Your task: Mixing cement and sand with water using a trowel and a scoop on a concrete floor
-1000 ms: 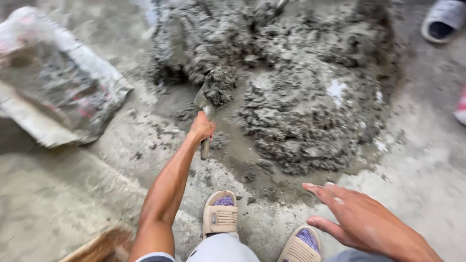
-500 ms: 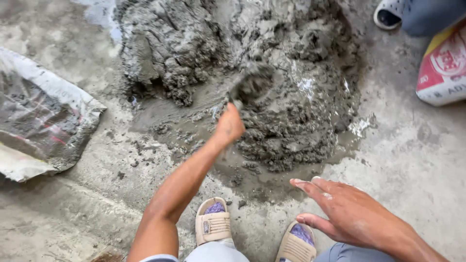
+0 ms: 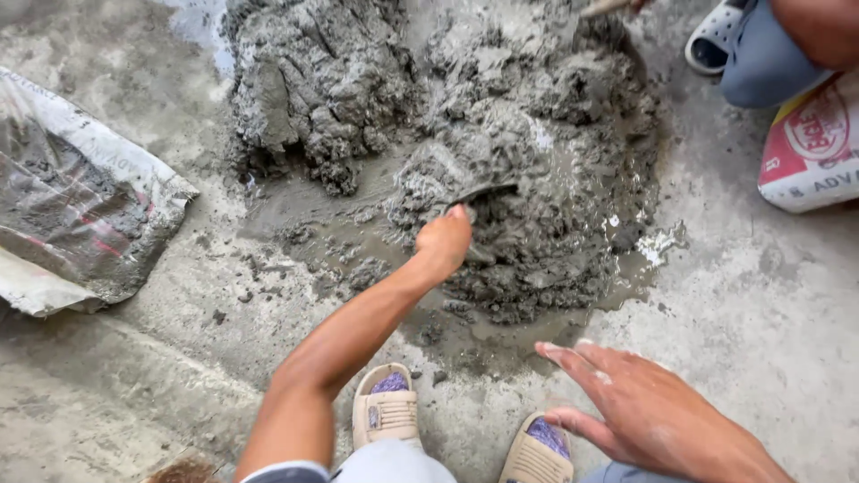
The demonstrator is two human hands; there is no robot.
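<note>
A large heap of wet grey mortar (image 3: 465, 134) lies on the concrete floor (image 3: 761, 322) ahead of me. My left hand (image 3: 445, 240) reaches into the heap's near edge, closed around the handle of a trowel (image 3: 483, 193) whose blade is half buried in the mix. My right hand (image 3: 640, 407) hovers low at the right above the floor, fingers spread, holding nothing. My feet in tan sandals (image 3: 386, 407) stand just below the heap.
A dirty, flattened cement sack (image 3: 72, 192) lies at the left. A white and red bag (image 3: 810, 148) sits at the right edge. Another person's leg and grey slipper (image 3: 716, 36) show at the top right, with a wooden handle (image 3: 604, 7) near them. Grey water pools around the heap.
My left hand with the trowel has pushed forward and to the right, from the heap's left edge into its middle. The view has shifted, bringing the white and red bag into sight.
</note>
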